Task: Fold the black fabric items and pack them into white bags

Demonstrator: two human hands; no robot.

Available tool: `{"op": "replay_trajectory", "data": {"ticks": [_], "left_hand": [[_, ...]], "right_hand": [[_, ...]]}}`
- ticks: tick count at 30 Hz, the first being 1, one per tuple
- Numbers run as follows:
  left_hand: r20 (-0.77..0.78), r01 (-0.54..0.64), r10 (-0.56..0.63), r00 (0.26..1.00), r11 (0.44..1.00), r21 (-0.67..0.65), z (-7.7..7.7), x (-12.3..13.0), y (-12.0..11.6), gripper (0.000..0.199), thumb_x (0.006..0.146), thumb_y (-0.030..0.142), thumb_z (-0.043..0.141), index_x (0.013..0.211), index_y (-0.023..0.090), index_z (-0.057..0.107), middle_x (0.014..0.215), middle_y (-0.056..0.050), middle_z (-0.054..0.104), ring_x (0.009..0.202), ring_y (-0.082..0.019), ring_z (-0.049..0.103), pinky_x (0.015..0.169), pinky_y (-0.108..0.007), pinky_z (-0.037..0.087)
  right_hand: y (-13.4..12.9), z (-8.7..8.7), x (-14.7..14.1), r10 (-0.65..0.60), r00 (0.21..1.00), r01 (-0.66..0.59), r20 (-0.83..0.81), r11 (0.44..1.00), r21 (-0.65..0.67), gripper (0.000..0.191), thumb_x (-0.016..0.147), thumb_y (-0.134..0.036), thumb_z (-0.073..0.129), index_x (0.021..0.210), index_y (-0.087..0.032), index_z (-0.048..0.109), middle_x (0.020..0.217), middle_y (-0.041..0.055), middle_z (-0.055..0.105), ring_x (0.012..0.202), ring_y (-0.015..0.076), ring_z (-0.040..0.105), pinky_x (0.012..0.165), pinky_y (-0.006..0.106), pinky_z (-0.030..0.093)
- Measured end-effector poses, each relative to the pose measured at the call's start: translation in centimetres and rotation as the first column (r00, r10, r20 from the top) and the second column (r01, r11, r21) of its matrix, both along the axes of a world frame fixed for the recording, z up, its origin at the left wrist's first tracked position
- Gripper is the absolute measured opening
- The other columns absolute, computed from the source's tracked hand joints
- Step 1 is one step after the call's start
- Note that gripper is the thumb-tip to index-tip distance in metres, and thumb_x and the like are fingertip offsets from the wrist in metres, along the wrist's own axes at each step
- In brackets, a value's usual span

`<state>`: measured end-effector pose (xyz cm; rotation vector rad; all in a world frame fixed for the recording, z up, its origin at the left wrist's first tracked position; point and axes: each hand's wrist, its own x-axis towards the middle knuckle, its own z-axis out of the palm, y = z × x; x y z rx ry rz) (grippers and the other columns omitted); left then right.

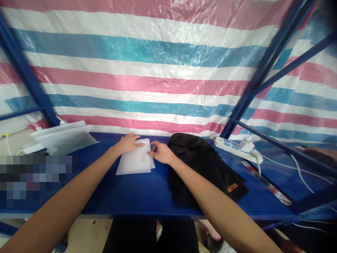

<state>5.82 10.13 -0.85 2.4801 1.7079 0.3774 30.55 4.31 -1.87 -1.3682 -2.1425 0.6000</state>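
Note:
A small stack of whitish, translucent sheets or thin bags (134,160) lies on the blue tabletop in front of me, its edges slightly fanned at the right. My left hand (129,143) rests at the stack's upper left corner, fingers stretched out along the far edge and thumb lying flat on top. At the right edge is my right hand (162,153), with thumb and index finger bent toward the sheets and a gap between their tips. Whether those tips pinch a sheet edge is too small to make out. Beside the right hand lies a folded black cloth item (195,154) with orange lettering.
More whitish sheets or bags (71,138) lean at the table's left, near a blurred-out patch. A white power strip (237,149) with plugs and cables lies at the right. Blue metal posts (252,80) frame the table (126,196), with striped plastic sheeting (147,80) behind.

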Motion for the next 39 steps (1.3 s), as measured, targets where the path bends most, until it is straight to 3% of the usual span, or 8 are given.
{"op": "replay_trajectory", "data": {"ticks": [4, 8, 12, 17, 21, 29, 37, 39], "left_hand": [[0.116, 0.071, -0.077, 0.99, 0.996, 0.055, -1.6, -0.3, 0.8, 0.064, 0.097, 0.067, 0.057, 0.139, 0.023, 0.076, 0.141, -0.013, 0.071, 0.133, -0.033, 0.063, 0.116, -0.042, 0.047], [0.112, 0.056, -0.069, 0.991, 0.992, 0.115, -2.4, -0.5, 0.6, 0.054, 0.102, 0.06, 0.054, 0.135, 0.025, 0.078, 0.137, -0.012, 0.072, 0.13, -0.031, 0.065, 0.114, -0.042, 0.048], [0.124, 0.031, -0.047, 0.991, 0.991, 0.127, -2.4, -0.1, 0.3, 0.059, 0.105, 0.061, 0.053, 0.145, 0.023, 0.072, 0.142, -0.014, 0.07, 0.132, -0.031, 0.064, 0.115, -0.043, 0.047], [0.078, -0.017, 0.01, 0.997, 0.995, 0.096, -2.0, 0.6, -0.6, 0.068, 0.107, 0.068, 0.045, 0.156, 0.024, 0.063, 0.16, -0.015, 0.06, 0.148, -0.039, 0.052, 0.12, -0.052, 0.041], [0.018, 0.009, -0.01, 1.0, 0.996, 0.088, -1.8, 1.1, -1.4, 0.068, 0.106, 0.066, 0.046, 0.16, 0.026, 0.06, 0.161, -0.015, 0.058, 0.148, -0.04, 0.05, 0.116, -0.053, 0.043], [0.042, 0.061, -0.066, 0.997, 0.992, 0.108, -1.9, 1.3, -1.5, 0.053, 0.108, 0.056, 0.046, 0.15, 0.033, 0.068, 0.15, -0.011, 0.065, 0.139, -0.034, 0.055, 0.111, -0.046, 0.045], [0.068, 0.228, -0.234, 0.97, 0.97, 0.087, -1.4, 0.6, -1.2, 0.054, 0.11, 0.056, 0.042, 0.152, 0.033, 0.069, 0.15, -0.008, 0.066, 0.138, -0.03, 0.056, 0.119, -0.045, 0.042], [0.073, 0.202, -0.212, 0.975, 0.972, 0.122, -1.1, 0.0, -0.8, 0.057, 0.11, 0.056, 0.04, 0.152, 0.03, 0.068, 0.156, -0.008, 0.063, 0.143, -0.029, 0.054, 0.124, -0.044, 0.039]], "right_hand": [[-1.2, 0.8, -0.1, 0.0, 0.997, -0.01, 0.074, 0.991, 0.134, 0.06, 0.1, -0.048, 0.077, 0.146, -0.012, 0.064, 0.116, 0.0127, 0.076, 0.102, 0.0253, 0.074, 0.089, 0.035, 0.055], [-3.1, 2.0, -0.7, 0.31, 0.929, -0.362, 0.203, 0.878, 0.313, 0.073, 0.088, -0.067, 0.085, 0.145, -0.023, 0.071, 0.136, 0.0134, 0.068, 0.126, 0.0311, 0.065, 0.111, 0.043, 0.05], [-4.3, 2.6, -1.5, 0.508, 0.807, -0.577, 0.3, 0.786, 0.222, 0.067, 0.08, -0.07, 0.091, 0.13, -0.026, 0.081, 0.118, 0.0082, 0.072, 0.117, 0.0303, 0.065, 0.111, 0.043, 0.05], [-3.9, 3.5, -0.2, 0.347, 0.852, -0.471, 0.392, 0.835, 0.285, 0.089, 0.076, -0.075, 0.09, 0.144, -0.02, 0.073, 0.13, 0.015, 0.068, 0.122, 0.0355, 0.063, 0.115, 0.05, 0.048], [-3.5, 3.7, 1.2, 0.157, 0.839, -0.316, 0.521, 0.92, 0.232, 0.101, 0.079, -0.081, 0.083, 0.155, -0.016, 0.064, 0.135, 0.0213, 0.063, 0.108, 0.0372, 0.071, 0.099, 0.051, 0.057], [-4.7, 2.4, -0.8, 0.32, 0.844, -0.463, 0.431, 0.841, 0.282, 0.095, 0.09, -0.072, 0.08, 0.162, -0.017, 0.054, 0.154, 0.0217, 0.056, 0.121, 0.037, 0.07, 0.113, 0.052, 0.052], [-4.3, 2.3, -0.6, 0.306, 0.819, -0.469, 0.486, 0.845, 0.258, 0.072, 0.096, -0.074, 0.071, 0.13, -0.011, 0.078, 0.127, 0.0199, 0.073, 0.111, 0.0347, 0.064, 0.107, 0.049, 0.051], [-4.1, 2.0, -0.6, 0.313, 0.832, -0.466, 0.459, 0.842, 0.271, 0.07, 0.096, -0.074, 0.071, 0.131, -0.014, 0.078, 0.127, 0.0188, 0.074, 0.118, 0.0367, 0.061, 0.111, 0.052, 0.049]]}}
